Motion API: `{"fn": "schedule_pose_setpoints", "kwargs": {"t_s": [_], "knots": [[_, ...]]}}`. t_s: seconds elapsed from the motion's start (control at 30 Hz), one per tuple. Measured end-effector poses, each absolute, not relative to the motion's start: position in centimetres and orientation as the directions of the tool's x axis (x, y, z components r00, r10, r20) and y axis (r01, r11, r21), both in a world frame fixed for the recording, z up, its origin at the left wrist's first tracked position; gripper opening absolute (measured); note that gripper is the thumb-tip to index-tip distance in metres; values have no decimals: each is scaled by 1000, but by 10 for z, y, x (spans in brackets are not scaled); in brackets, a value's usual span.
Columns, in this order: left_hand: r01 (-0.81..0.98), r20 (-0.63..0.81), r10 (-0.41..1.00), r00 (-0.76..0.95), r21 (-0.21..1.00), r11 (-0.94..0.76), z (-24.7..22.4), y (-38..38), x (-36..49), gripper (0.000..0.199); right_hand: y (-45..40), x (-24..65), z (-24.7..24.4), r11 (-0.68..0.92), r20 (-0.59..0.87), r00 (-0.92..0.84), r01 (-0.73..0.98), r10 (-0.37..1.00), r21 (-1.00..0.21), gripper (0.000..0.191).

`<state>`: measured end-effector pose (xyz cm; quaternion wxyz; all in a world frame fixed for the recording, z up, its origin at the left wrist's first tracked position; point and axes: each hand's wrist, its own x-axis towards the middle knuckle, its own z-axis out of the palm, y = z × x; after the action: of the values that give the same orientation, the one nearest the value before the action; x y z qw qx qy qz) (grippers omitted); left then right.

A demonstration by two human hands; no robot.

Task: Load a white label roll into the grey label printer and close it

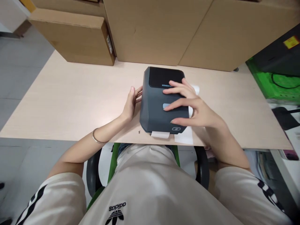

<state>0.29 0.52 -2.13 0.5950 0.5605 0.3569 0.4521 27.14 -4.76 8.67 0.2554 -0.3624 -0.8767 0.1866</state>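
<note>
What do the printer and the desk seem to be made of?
The printer: probably hard plastic, matte dark grey with smooth moulded edges. The desk: pale, faint wood-like grain, smooth low sheen; likely laminate, though real wood is possible.

Office-like workspace, pale desk [77, 100], cardboard boxes [157, 31], label printer [159, 106], chair armrests [202, 167], tiled floor [21, 75]

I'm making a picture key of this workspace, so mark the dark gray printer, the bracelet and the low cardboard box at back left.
Dark gray printer [154, 104]: head view, upper casing.
Bracelet [93, 136]: head view, visible band.
Low cardboard box [75, 42]: head view, broad front face.
</note>
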Motion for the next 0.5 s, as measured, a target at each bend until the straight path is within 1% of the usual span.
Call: {"fn": "schedule_pose_setpoints", "kwargs": {"t_s": [0.07, 0.17, 0.27, 0.37, 0.43, 0.5], "knots": [[-159, 51, 942, 332, 987, 2, -21, 4, 3, 88, -53, 272, 71, 680, 311, -620, 542, 720, -494, 36], [-170, 61, 943, 327, 985, -4, -20, 4, 4, 84, -54, 273, 56, 687, 332, -612, 545, 718, -480, 38], [-192, 52, 945, 323, 981, 11, -20, 3, 5, 81, -51, 274, 51, 687, 341, -603, 555, 721, -469, 38], [-205, 63, 945, 321, 979, 4, -20, 3, 5, 79, -52, 275, 48, 723, 394, -610, 523, 687, -452, 38], [-210, 70, 947, 315, 978, -2, -20, 3, 5, 77, -56, 276, 47, 734, 400, -617, 535, 678, -419, 43], [-206, 67, 949, 309, 979, -2, -20, 3, 6, 75, -63, 277, 45, 730, 385, -621, 574, 683, -370, 58]]}}
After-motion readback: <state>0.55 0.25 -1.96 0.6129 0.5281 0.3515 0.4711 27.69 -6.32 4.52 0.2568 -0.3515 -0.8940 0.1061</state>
